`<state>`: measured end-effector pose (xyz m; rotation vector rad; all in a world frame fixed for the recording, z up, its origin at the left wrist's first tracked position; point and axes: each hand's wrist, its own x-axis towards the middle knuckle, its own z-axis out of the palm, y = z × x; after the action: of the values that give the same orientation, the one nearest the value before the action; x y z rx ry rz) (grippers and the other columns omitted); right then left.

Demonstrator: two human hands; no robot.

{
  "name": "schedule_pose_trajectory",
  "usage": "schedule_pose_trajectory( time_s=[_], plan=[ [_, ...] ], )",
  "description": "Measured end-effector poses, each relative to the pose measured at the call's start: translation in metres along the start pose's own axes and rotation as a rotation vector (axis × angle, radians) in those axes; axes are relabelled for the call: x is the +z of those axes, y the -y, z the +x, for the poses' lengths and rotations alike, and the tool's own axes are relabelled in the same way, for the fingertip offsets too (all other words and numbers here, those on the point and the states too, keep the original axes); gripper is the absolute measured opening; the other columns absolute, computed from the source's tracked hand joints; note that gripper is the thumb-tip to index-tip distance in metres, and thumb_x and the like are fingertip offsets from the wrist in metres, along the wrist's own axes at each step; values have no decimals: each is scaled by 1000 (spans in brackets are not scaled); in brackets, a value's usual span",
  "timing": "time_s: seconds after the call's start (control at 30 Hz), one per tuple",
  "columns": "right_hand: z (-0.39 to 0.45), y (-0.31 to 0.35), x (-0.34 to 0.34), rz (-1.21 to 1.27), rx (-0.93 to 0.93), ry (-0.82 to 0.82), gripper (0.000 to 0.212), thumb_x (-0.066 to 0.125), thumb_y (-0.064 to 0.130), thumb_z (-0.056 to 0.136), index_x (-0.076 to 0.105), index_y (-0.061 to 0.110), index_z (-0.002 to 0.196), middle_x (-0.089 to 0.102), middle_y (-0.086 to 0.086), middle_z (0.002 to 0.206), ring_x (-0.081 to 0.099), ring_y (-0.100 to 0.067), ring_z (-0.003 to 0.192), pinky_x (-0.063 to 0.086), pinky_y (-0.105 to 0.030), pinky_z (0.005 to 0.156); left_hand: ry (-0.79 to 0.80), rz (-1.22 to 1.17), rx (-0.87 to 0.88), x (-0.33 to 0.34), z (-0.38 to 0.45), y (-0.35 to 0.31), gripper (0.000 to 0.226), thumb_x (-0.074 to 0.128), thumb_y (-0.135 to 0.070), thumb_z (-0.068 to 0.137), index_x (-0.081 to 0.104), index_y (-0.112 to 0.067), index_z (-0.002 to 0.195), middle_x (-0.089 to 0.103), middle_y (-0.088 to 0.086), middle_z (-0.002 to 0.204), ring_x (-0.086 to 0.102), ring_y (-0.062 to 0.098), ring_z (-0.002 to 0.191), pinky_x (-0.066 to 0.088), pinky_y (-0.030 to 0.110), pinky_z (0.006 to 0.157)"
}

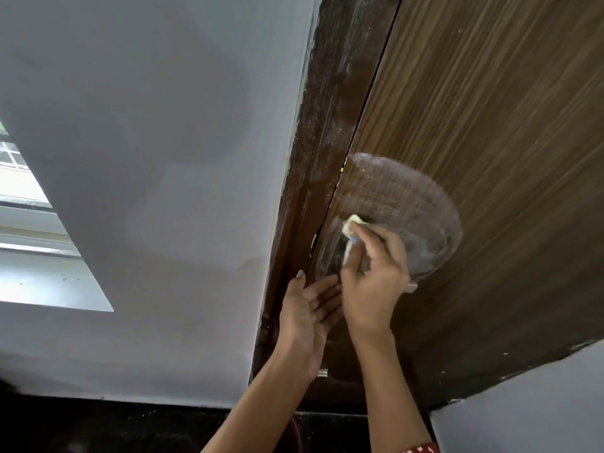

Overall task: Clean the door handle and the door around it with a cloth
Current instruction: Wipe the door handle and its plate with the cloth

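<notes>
A brown wood-grain door fills the right side, with a rounded wet, soapy patch smeared near its left edge. My right hand presses a pale yellow cloth against the door at the lower left of that patch. A metal end of the door handle pokes out to the right of this hand; the rest of the handle is hidden behind it. My left hand rests flat and open against the door edge, just left of the right hand, holding nothing.
A dark brown door frame with whitish smears runs beside the door. A grey-white wall lies to the left, with a window opening at the far left. A small metal latch sits low on the frame. The floor below is dark.
</notes>
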<state>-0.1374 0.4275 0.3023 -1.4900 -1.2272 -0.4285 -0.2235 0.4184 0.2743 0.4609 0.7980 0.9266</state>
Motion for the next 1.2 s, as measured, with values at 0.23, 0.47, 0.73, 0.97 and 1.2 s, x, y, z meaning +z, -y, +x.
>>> schedule_pose_trajectory(
  time_s=[0.23, 0.47, 0.73, 0.97, 1.2],
  plan=[
    [0, -7, -14, -87, 127, 91, 15, 68, -5, 76, 72, 5, 85, 65, -6, 91, 64, -16, 84, 45, -10, 75, -56, -32, 72, 2, 2, -7, 51, 29, -36, 102, 66, -2, 108, 73, 14, 102, 70, 23, 96, 51, 34, 86],
    [2, 3, -24, -248, 122, 405, 11, 64, 10, 84, 71, 12, 92, 67, -3, 96, 61, -9, 84, 43, -9, 70, -74, -10, 95, 8, 2, -7, 49, 28, -35, 102, 66, -5, 108, 73, 12, 101, 69, 21, 97, 51, 32, 85],
    [4, 8, -29, -222, 130, 448, 14, 60, 6, 86, 71, 10, 95, 64, -2, 99, 61, -12, 90, 51, -20, 79, -104, -17, 107, 10, 8, -5, 46, 30, -34, 102, 67, -7, 104, 74, 10, 98, 71, 19, 92, 52, 31, 82],
    [-3, 6, -22, -55, 93, 177, 20, 64, -1, 82, 71, 6, 100, 66, -7, 102, 61, -12, 95, 50, -19, 81, -119, -21, 113, 11, 12, -2, 46, 30, -32, 102, 67, -7, 105, 75, 9, 96, 71, 19, 90, 51, 30, 79],
    [-3, -4, -15, -99, 79, 134, 17, 64, -3, 80, 71, 3, 95, 64, -9, 97, 62, -16, 89, 47, -14, 78, -141, -18, 172, 4, 14, -7, 47, 27, -31, 103, 67, -7, 101, 75, 9, 91, 72, 19, 85, 51, 31, 79]
  ],
)
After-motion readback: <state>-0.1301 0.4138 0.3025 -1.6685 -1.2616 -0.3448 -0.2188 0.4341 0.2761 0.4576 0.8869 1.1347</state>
